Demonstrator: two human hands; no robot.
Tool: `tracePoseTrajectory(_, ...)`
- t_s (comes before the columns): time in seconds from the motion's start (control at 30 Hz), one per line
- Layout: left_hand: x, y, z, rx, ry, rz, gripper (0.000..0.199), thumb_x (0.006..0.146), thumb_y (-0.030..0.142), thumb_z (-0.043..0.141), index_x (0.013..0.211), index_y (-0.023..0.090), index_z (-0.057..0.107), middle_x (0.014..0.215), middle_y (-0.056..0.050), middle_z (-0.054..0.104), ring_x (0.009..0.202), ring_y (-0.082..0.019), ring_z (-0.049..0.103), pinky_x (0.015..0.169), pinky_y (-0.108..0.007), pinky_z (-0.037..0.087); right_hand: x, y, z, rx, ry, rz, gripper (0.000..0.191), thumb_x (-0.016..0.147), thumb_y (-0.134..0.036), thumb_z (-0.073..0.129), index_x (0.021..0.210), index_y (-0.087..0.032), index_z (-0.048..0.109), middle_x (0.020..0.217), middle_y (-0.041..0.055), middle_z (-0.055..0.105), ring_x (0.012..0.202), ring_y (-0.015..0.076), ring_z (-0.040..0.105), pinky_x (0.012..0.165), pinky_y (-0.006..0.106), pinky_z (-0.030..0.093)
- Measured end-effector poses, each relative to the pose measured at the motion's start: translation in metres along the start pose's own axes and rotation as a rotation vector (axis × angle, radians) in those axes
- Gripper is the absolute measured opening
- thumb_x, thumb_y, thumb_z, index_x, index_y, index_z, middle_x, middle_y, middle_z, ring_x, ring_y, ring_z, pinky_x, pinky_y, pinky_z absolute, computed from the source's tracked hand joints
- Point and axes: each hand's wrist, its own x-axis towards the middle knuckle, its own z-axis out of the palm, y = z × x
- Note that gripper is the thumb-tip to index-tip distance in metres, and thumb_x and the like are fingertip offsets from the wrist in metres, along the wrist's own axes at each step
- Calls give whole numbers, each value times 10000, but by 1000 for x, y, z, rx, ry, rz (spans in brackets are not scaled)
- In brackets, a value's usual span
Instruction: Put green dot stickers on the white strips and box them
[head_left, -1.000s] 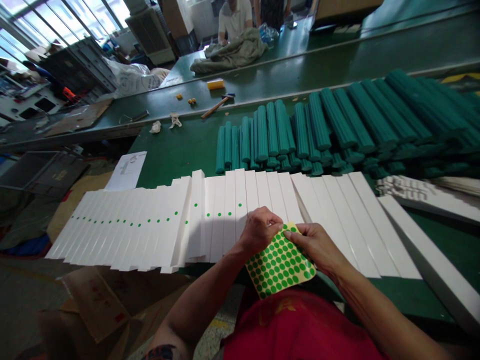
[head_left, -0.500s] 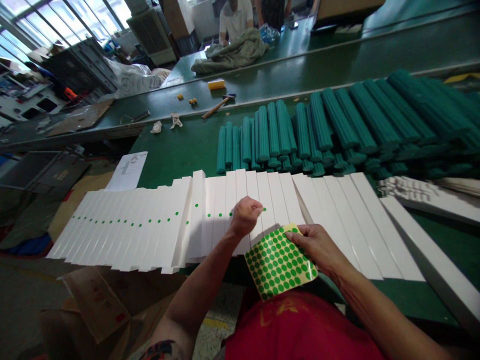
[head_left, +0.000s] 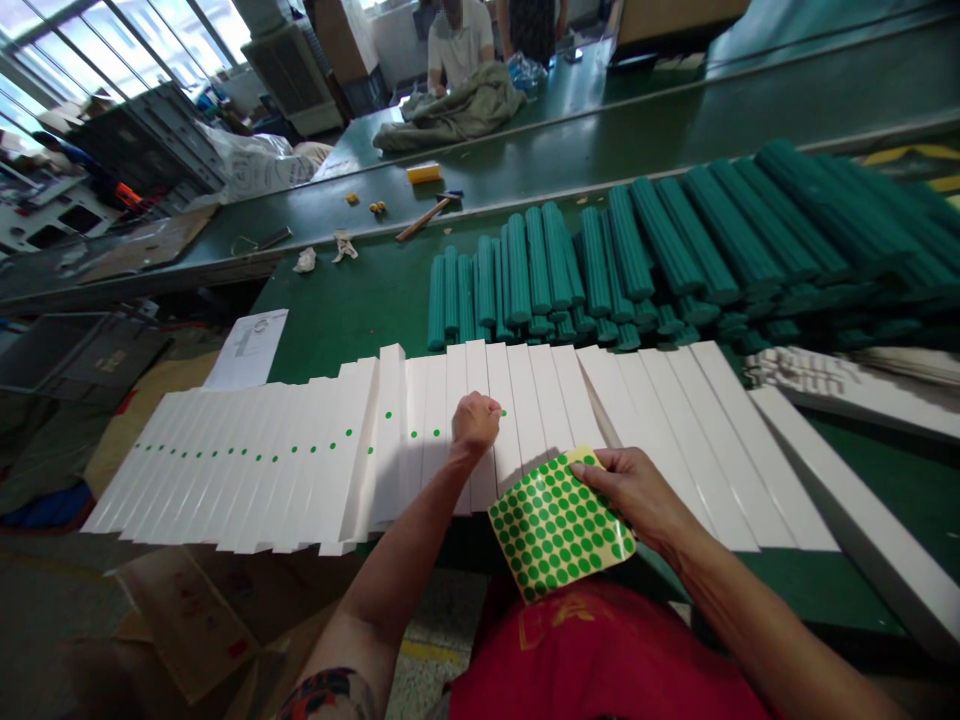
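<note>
One green dot (head_left: 504, 413) pinched at three o'clock by left hand (head_left: 477, 421), white carton (head_left: 499, 374) lying twelve-to-six beneath; right hand (head_left: 628, 484) clamps sticker sheet (head_left: 559, 523)!

The left hand (head_left: 476, 422) covers the middle of the boxes (head_left: 660, 430) under it, and whether the green dot (head_left: 504, 413) beside its fingertips is pinched or stuck down is too small to tell. Some fingers of the right hand (head_left: 634, 488) are hidden behind the sheet (head_left: 559, 525), which also covers the lower ends of several boxes. The paper (head_left: 247, 350) goes out of sight behind the boxes at its near edge, its print too small to read. At the right edge the rods (head_left: 630, 240) are cut off and dim. The top edge cuts off two people (head_left: 461, 50) and a carton (head_left: 667, 25); lettering on the sack (head_left: 255, 165) is blurred.
</note>
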Motion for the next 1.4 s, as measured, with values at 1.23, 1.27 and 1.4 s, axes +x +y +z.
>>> tracePoseTrajectory(1.23, 7, 24, 5, -363, -174, -46, 119, 736, 287, 658, 748, 181, 711, 783, -5, 684, 710, -123, 595, 657, -238, 445, 0, 5, -12, -26, 40, -5, 199, 686, -345, 696, 665, -148, 676, 584, 44, 677, 523, 170, 616, 490, 255, 451)
tracePoseTrajectory(1.27, 6, 27, 6, -328, -176, -52, 116, 742, 287, 654, 752, 187, 711, 793, -5, 686, 718, -125, 597, 662, -239, 444, 0, 6, -13, -27, 38, -8, 204, 687, -347, 699, 671, -145, 677, 586, 46, 678, 523, 169, 617, 490, 254, 451)
tracePoseTrajectory(1.4, 5, 35, 7, -219, -165, -85, 93, 763, 252, 632, 767, 197, 707, 849, -17, 685, 774, -143, 603, 695, -251, 445, 1, 7, -15, -24, 32, -18, 217, 692, -353, 706, 699, -138, 682, 603, 49, 683, 544, 179, 632, 505, 260, 464)
